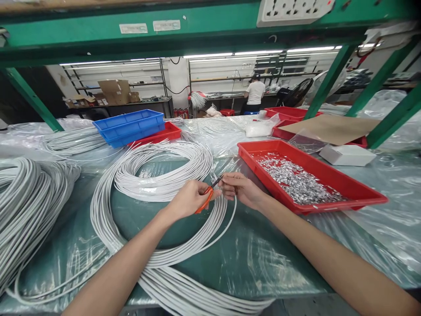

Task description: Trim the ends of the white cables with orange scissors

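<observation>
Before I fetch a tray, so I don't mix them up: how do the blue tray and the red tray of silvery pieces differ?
The blue tray sits farther off, left; the red tray nearer, right. The red tray shows silvery pieces inside; the blue tray's floor is hidden. Both are rectangular with raised sides.

Two pale labels [133, 28] on the green beam [217, 37] carry print too small to read.

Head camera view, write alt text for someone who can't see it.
A person's left hand grips an orange-handled tool, with the right hand at its tip, above pale cable coils on a green table. A red tray of small silvery pieces sits to the right.
</observation>
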Demonstrator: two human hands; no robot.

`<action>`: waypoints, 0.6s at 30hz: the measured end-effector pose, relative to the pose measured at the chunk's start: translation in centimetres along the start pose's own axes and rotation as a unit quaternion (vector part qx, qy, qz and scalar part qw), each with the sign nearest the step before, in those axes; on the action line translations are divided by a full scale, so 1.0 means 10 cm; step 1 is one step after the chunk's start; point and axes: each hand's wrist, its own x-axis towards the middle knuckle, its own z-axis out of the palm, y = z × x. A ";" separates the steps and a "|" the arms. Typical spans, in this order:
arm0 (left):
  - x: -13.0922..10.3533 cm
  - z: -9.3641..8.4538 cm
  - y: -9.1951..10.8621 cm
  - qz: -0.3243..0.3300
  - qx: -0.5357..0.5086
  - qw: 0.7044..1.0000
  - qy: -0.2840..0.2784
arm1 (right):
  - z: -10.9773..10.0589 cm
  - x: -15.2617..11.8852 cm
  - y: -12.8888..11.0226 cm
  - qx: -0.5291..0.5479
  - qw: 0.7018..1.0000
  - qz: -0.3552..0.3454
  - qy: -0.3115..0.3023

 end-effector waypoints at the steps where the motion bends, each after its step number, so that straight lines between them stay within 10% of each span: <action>1: 0.00 0.00 0.00 0.002 0.002 1.000 0.004 | 0.00 0.00 0.00 -0.001 1.000 0.004 0.000; 11: 0.00 -0.02 0.01 -0.034 -0.040 0.999 0.005 | 0.03 0.01 -0.04 -0.252 0.944 -0.171 0.131; 18: 0.01 0.02 0.06 -0.079 -0.153 0.985 -0.032 | 0.20 -0.09 0.05 -0.557 0.709 -0.355 0.247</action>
